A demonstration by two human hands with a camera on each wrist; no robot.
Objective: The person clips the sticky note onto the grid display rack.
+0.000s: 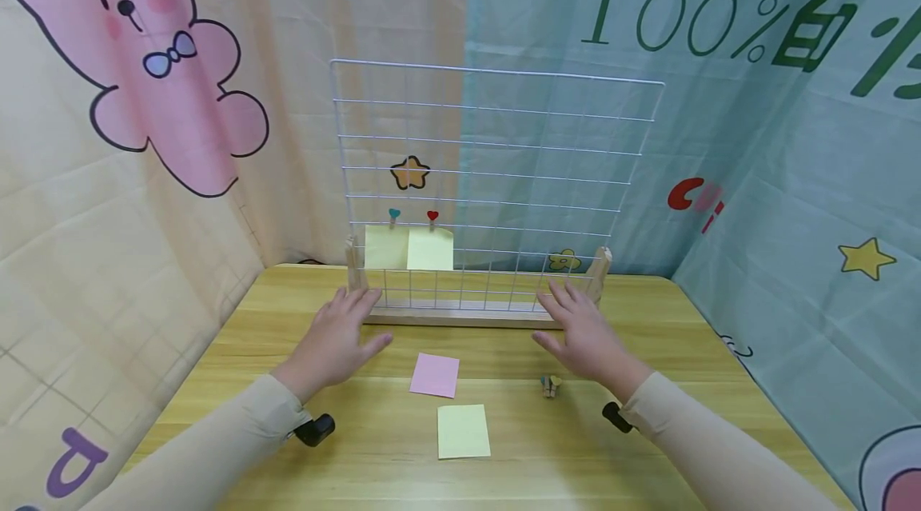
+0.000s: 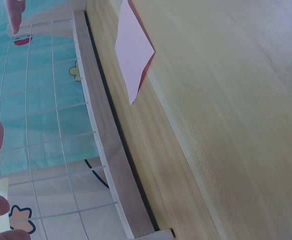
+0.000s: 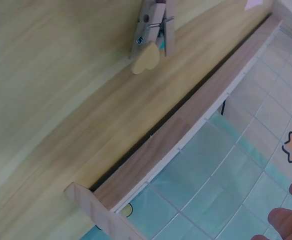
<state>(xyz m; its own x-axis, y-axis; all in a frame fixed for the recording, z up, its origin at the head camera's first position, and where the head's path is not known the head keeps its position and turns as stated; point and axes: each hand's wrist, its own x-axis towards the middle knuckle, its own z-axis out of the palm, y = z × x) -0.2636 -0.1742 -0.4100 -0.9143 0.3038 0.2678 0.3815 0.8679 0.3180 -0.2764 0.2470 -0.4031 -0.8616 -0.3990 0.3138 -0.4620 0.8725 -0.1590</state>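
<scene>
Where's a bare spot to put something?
Bare wooden table lies between the loose yellow square paper note and the beige left sleeve or right sleeve. It's crowded toward the white wire grid, with the left hand, right hand, pink square paper note and heart-topped wooden clothespins.

My left hand (image 1: pixel 332 345) and right hand (image 1: pixel 588 339): fingers extended, near wire rack (image 1: pixel 460 318). Two yellow notes (image 1: pixel 430 250) clipped on its left.

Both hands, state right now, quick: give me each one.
Left hand: open, holding nothing, near the left end of the wooden base.
Right hand: open, holding nothing, near the base's right end.
</scene>
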